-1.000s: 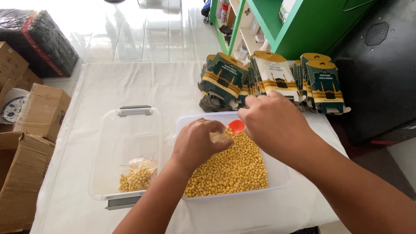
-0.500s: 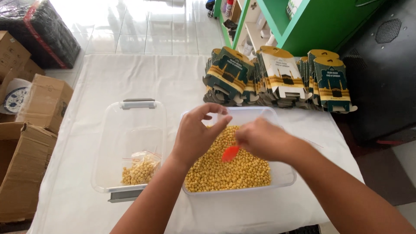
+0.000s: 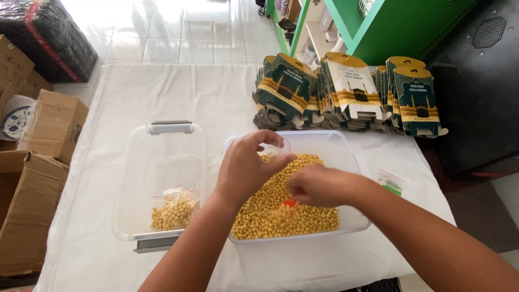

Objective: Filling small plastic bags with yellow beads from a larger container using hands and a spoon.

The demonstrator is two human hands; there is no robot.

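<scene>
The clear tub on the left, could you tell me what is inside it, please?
The left tub holds one small clear bag of yellow pellets at its near end. The rest of its floor shows bare. Whether the bag is sealed cannot be told.

We seem to be in the back room of a small shop, used for packing goods. A tabletop under a white cloth [image 3: 178,97] carries a row of flat green-and-cream printed cardboard cartons [image 3: 346,94], a clear plastic tub of yellow roasted chickpeas [image 3: 292,203] and a second clear tub holding one filled little zip bag [image 3: 174,210]. Brown corrugated cardboard boxes [image 3: 38,162] stand on the white tiled floor [image 3: 178,32], beside a green-painted shelving unit [image 3: 373,27].
</scene>
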